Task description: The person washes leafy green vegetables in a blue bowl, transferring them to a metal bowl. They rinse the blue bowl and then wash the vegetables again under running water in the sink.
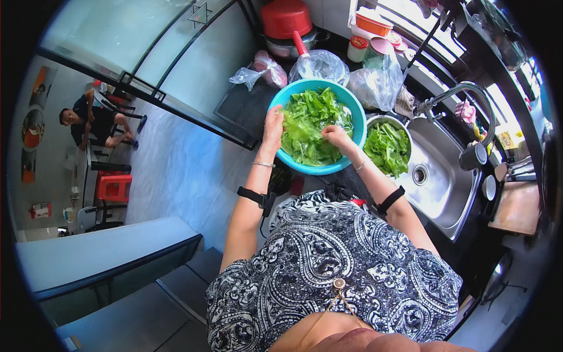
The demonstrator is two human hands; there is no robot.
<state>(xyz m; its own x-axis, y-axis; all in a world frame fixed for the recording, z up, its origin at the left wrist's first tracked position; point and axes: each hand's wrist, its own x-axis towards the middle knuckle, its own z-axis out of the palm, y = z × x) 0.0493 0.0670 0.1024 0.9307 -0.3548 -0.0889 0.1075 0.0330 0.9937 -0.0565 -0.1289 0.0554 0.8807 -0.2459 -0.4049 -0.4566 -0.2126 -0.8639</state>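
Observation:
A turquoise plastic basin [361, 127] holds leafy greens [314, 103] in water. My left hand [273, 130] is at the basin's left side, its fingers at the rim against some leaves; whether it grips them is unclear. Over the middle right of the basin, my right hand [338, 136] has its fingers bent together on the leafy greens. A metal bowl [410, 143] heaped with more greens [386, 147] stands to the right, between the basin and a stainless steel sink [444, 176].
A curved faucet [466, 86] rises behind the sink. Plastic bags [376, 88], lidded jars [357, 48] and a red pan [286, 20] on a pot crowd the counter's back. A cutting board [514, 207] lies right of the sink. A person [99, 121] sits in the room at left, beyond glass doors.

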